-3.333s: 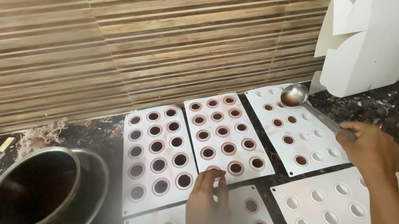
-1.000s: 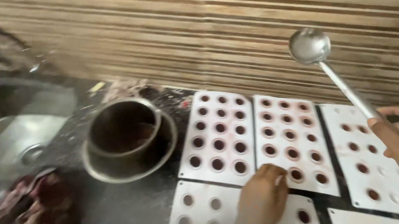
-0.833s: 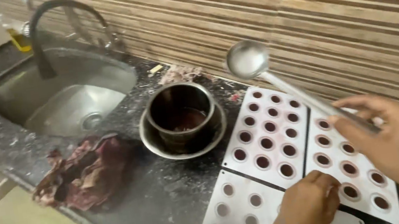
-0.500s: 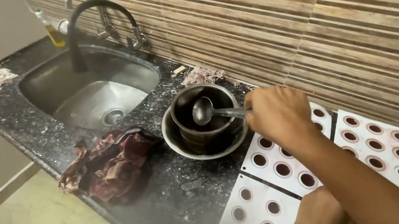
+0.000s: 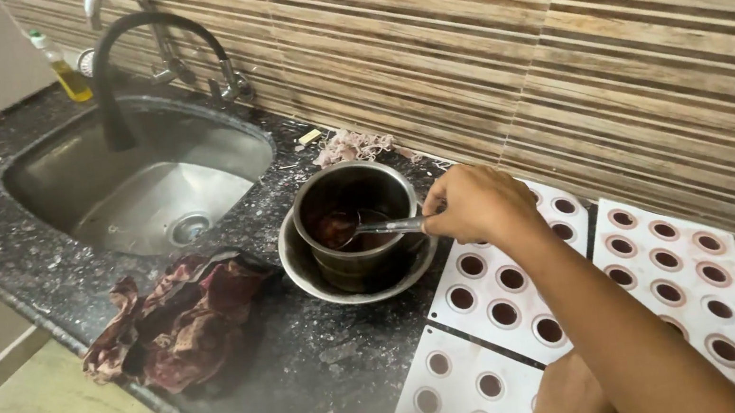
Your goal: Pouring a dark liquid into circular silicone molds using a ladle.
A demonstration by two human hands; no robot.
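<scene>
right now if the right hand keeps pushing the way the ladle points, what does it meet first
Probably the metal pot: the right hand aims the ladle leftward into it, so the bowl end would likely meet the far inner wall. Depth is hard to judge.

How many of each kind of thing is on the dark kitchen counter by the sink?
White moulding trays with round cavities: 4
Round steel pot: 1
Shallow steel bowl under the pot: 1
Long-handled steel ladle, held in the right hand: 1
Crumpled dark red cloth: 1
Bottle of yellow liquid: 1
Total: 9
</scene>
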